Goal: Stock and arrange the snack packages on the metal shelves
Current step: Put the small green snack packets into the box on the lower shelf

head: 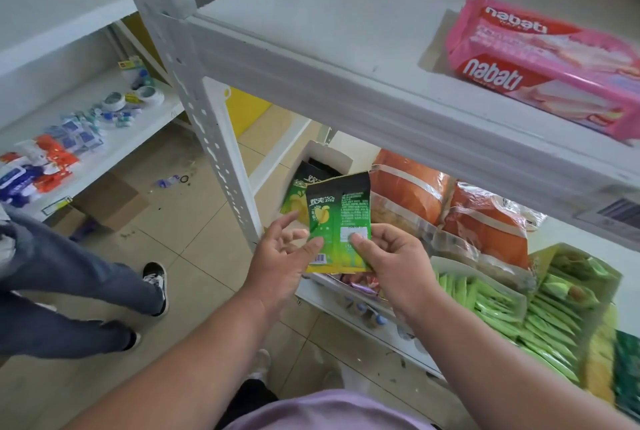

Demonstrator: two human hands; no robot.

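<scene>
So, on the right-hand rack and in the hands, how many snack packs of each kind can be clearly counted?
Pink Nabati pack on the upper shelf: 1
Orange bags on the lower shelf: 2
Green pouch held in both hands: 1
Total: 4
Boxed green sachets are too many to count.

Right of the green snack packet (337, 221), the pink wafer pack (550, 66) runs off the frame edge. Behind the packet, a white box (322, 156) hides most of its contents. Packet's small print is unreadable.
</scene>
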